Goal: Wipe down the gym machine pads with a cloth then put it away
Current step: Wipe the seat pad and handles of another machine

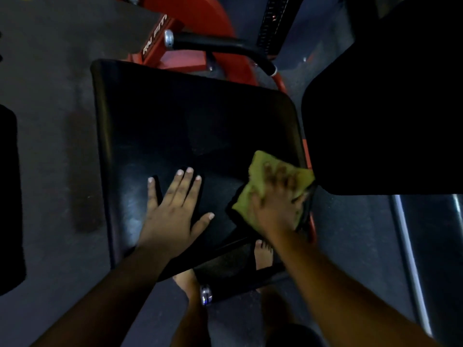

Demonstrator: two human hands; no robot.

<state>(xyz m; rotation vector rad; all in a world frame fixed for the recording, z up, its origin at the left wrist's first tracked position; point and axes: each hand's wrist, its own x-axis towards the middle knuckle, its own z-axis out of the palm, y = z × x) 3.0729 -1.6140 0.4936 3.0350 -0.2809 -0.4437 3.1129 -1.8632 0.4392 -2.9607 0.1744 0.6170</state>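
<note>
The right hand point(275, 204) presses a yellow-green cloth point(263, 176) onto the right near corner of the black seat pad point(188, 126); its fingers are blurred, spread over the cloth, and whether they curl into it cannot be told. The cloth is soft and crumpled. The left hand point(172, 216) lies flat on the pad beside it, fingers straight and splayed, holding nothing. The pad is smooth, slightly glossy, rectangular with rounded corners. A second black pad point(388, 108) overhangs just right of the cloth. Beyond the seat stand a red metal frame point(225, 33) and a black handle point(215, 43). Bare feet point(263, 256) show below on the dark floor point(50, 83).
</note>
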